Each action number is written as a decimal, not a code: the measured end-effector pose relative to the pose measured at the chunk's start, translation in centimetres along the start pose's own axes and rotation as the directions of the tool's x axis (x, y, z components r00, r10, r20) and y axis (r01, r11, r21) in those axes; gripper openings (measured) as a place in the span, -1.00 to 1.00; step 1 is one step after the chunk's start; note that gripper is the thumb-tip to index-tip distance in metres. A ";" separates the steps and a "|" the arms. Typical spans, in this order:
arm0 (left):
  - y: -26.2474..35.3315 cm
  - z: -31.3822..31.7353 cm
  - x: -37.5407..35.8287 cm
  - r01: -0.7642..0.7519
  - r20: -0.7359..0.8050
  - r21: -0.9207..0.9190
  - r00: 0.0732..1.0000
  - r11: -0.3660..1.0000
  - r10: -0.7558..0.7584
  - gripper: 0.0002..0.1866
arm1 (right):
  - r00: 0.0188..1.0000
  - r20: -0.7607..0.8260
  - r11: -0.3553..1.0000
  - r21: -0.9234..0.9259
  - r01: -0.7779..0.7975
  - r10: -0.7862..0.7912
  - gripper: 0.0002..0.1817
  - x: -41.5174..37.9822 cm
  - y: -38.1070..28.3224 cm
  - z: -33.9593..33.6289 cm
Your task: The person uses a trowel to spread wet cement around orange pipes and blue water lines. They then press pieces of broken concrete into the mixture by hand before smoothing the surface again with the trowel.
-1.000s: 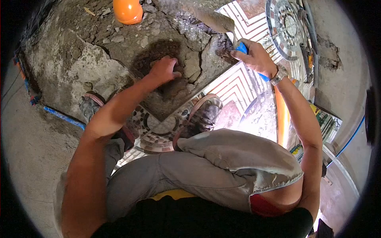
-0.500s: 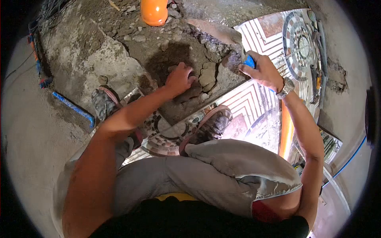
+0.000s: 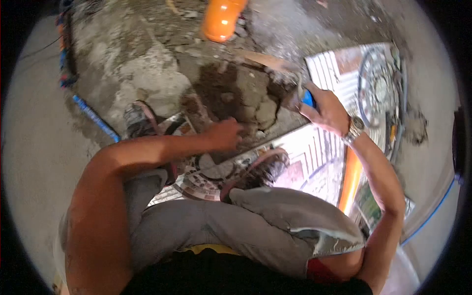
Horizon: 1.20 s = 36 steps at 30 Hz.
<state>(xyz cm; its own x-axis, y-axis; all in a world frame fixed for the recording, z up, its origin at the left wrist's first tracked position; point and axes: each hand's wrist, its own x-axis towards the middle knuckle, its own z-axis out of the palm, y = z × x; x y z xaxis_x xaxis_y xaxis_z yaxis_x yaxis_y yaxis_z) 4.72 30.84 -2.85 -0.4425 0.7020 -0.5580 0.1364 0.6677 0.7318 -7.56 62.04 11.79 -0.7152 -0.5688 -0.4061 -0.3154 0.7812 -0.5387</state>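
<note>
My left hand (image 3: pixel 228 134), blurred by motion, is over the near edge of the dug hollow (image 3: pixel 216 88), its fingers smeared; whether it holds anything cannot be seen. Broken, cracked concrete (image 3: pixel 266 112) lies just beyond it. My right hand (image 3: pixel 329 111), with a metal watch at the wrist, is closed round a blue object (image 3: pixel 308 99), which looks like a tool's handle, beside the hollow's right edge. Most of that object is hidden by the fingers.
An orange pipe (image 3: pixel 220 24) stands at the top, another (image 3: pixel 350 179) at the right. Patterned tiles (image 3: pixel 327 73) border the hollow. At left lies a blue pipe (image 3: pixel 96 118). My shoes (image 3: pixel 260 172) rest near the hollow; grey conduits (image 3: pixel 404 98) run at far right.
My left hand has drawn back from inside the hollow toward its near edge. My right hand keeps its hold on the blue object. The view has shifted, so the scene appears lower and further right.
</note>
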 end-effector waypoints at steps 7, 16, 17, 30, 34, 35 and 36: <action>4.4 -0.2 -2.5 0.021 0.311 0.334 0.941 0.942 -0.131 -0.05 | 0.972 -0.009 0.969 0.076 0.234 -0.234 -0.70 14.5 -8.5 3.4; 0.6 4.2 -1.7 -0.268 0.232 0.544 0.959 0.795 0.164 -0.16 | 0.823 -0.040 0.723 -0.503 0.473 -0.566 -0.66 35.9 -15.6 5.9; 0.4 4.9 -1.6 -0.330 0.233 0.615 0.944 0.716 0.235 -0.21 | 0.922 0.110 0.829 -0.407 0.383 -0.371 -0.67 35.7 -16.6 5.5; 2.8 4.2 -1.1 0.346 -0.047 -0.227 0.930 0.910 -0.366 -0.29 | 0.898 0.421 0.824 -0.457 0.333 -0.130 -0.77 13.2 -10.8 6.3; 2.8 5.1 -1.7 0.054 -0.012 0.240 0.999 0.969 -0.053 -0.36 | 0.946 0.316 0.953 -0.256 0.163 -0.077 -0.82 11.8 -11.4 2.0; 3.3 4.7 -2.1 0.049 0.003 0.237 0.999 0.970 -0.051 -0.36 | 0.964 0.264 0.967 -0.240 0.081 -0.015 -0.83 12.8 -12.6 1.7; 4.1 3.3 -2.7 0.031 0.015 0.308 0.999 0.951 -0.038 -0.36 | 0.983 0.170 0.953 -0.280 0.113 -0.066 -0.84 14.5 -12.0 3.1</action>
<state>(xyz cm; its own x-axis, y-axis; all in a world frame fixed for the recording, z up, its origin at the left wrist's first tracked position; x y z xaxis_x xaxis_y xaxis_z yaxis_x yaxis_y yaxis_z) 9.45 32.51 0.35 -0.4342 0.6800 -0.5909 0.3890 0.7331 0.5579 -12.28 43.62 10.06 -0.5761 -0.6548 -0.4892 -0.5557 0.7527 -0.3530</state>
